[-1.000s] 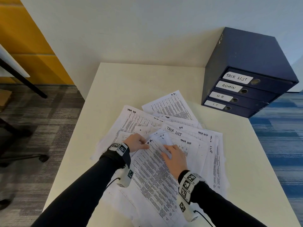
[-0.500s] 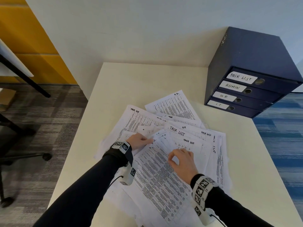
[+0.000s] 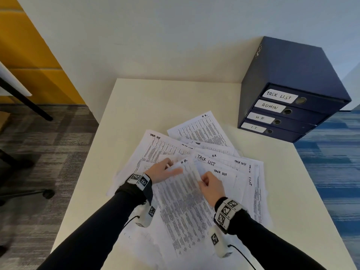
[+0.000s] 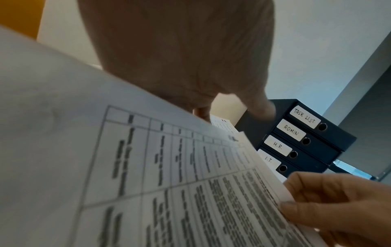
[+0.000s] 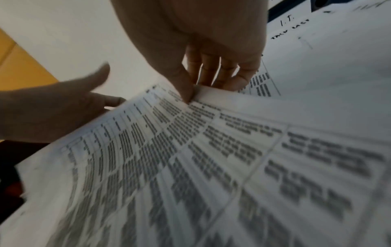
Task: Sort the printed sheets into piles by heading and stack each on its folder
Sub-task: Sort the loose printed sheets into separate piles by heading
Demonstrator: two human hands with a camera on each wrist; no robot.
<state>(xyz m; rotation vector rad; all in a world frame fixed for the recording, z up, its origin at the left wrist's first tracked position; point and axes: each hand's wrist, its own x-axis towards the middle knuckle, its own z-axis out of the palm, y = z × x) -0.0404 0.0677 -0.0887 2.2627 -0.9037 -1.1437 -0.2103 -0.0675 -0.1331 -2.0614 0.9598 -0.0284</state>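
Nearest the person, the right hand pinches the far edge of a printed sheet between thumb and fingers, lifting that edge off the heap. The left hand rests beside it with fingers stretched flat and relaxed, gripping nothing. The paper looks thin, light and floppy; it bows where it is raised. It will likely sag if held by one corner and slide easily over its neighbours, so a hold along an edge, with the other hand steadying the pile, seems wisest. The sheet is white, covered in a grid of small dark text. Beyond it, more sheets fan out overlapping on the cream table, with handwritten headings such as "TASK LIST" and "H.R.". Farthest, at the table's right corner, stand stacked navy folders labelled TASK LIST, ADMIN, HR, IT.
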